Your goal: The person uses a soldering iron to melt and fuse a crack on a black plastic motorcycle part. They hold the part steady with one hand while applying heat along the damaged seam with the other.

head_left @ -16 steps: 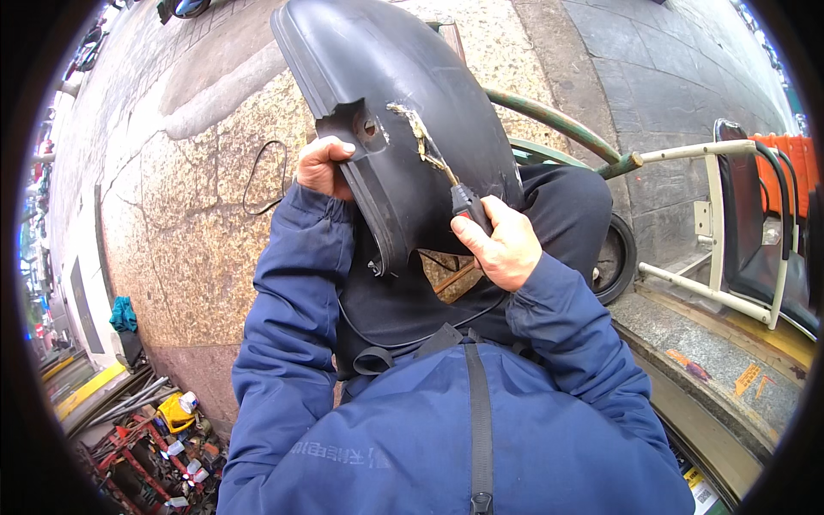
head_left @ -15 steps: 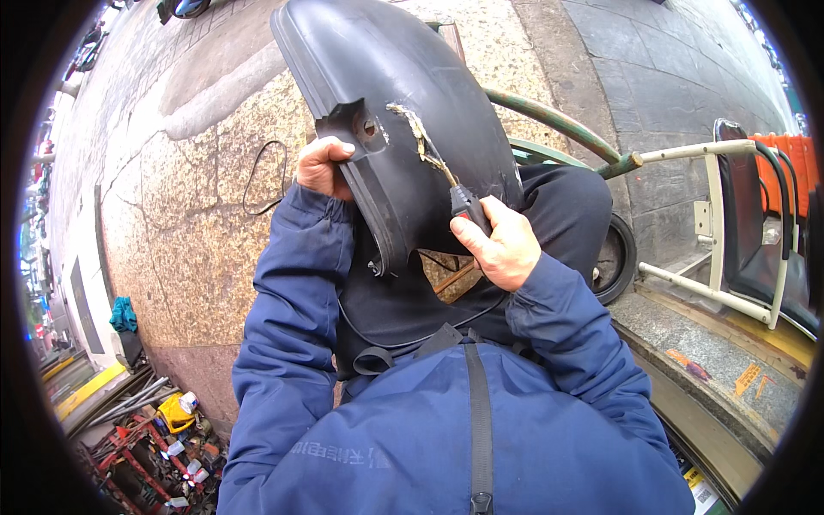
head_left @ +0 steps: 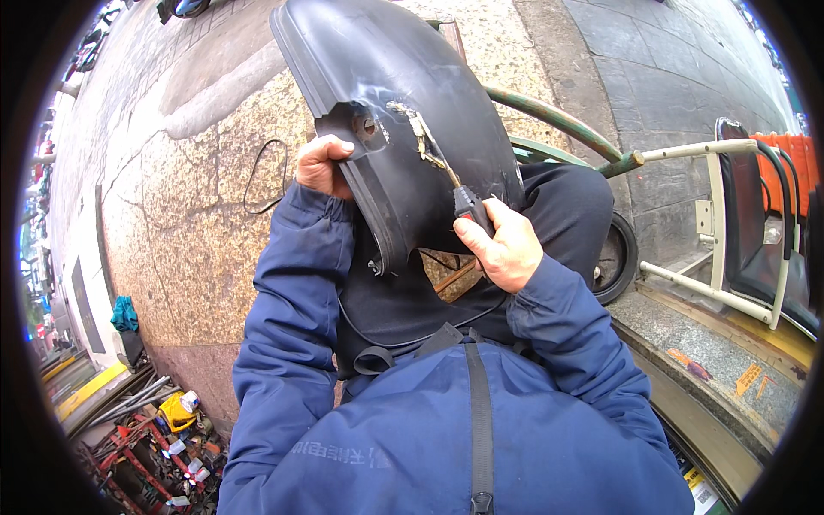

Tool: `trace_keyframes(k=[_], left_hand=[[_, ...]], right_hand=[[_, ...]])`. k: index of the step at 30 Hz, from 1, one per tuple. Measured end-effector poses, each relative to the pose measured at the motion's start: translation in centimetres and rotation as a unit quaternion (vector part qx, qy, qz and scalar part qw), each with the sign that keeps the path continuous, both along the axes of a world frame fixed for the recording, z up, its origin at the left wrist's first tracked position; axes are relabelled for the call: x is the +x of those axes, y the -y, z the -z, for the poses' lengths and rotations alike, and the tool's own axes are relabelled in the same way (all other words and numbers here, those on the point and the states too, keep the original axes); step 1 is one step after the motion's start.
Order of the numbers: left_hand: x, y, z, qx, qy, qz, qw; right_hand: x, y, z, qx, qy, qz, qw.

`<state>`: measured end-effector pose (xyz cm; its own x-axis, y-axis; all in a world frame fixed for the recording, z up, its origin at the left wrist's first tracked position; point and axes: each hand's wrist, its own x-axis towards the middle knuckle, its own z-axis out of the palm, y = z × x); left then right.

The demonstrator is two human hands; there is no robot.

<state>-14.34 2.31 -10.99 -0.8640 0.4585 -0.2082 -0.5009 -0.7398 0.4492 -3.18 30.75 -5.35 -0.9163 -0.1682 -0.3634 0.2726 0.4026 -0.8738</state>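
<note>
Across my lap lies a curved black plastic panel point(head_left: 403, 69), like a vehicle fender, with a notched hole and a rough, pale seam of melted-looking material point(head_left: 421, 136). My left hand point(head_left: 324, 165) grips the panel's left edge, thumb over the rim. My right hand point(head_left: 506, 245) is closed on a black and red hot iron tool point(head_left: 472, 208), whose metal tip rests at the lower part of the seam. A faint wisp of smoke shows over the seam. A thin cord runs across my dark trousers from the right hand's side.
Green metal tubing point(head_left: 566, 126) stands behind my knee, near a black wheel point(head_left: 627, 257). At right are a metal-framed black chair point(head_left: 742, 257) and orange plastic point(head_left: 783, 167). A jumble of tools point(head_left: 142, 463) lies lower left. A cord point(head_left: 283, 172) loops on the pavement.
A wisp of pale smoke now shows above the seam, near the hole. My right hand and the tool have shifted very slightly; the panel and left hand look unchanged.
</note>
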Motion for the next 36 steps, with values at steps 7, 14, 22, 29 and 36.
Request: trace_keyframes(k=[7, 14, 22, 29, 36], left_hand=[[0.0, 0.0, -0.3, 0.013, 0.006, 0.008, 1.0], [0.0, 0.4, -0.3, 0.028, 0.029, 0.023, 0.999], [-0.1, 0.4, -0.2, -0.002, 0.039, -0.019, 0.999], [-0.3, 1.1, -1.0, -0.035, 0.064, -0.028, 0.997], [-0.6, 1.5, -2.4, -0.08, 0.078, -0.045, 0.993]], right_hand=[[-0.3, 0.1, -0.5, 0.009, 0.006, -0.014, 1.0], [-0.4, -0.3, -0.6, 0.019, 0.009, -0.003, 1.0], [-1.6, -2.1, 0.0, 0.05, -0.118, -0.052, 0.99], [-3.7, -3.9, 1.3, 0.037, -0.171, -0.107, 0.979], [-6.5, -4.7, 1.8, 0.056, -0.164, -0.175, 0.969]])
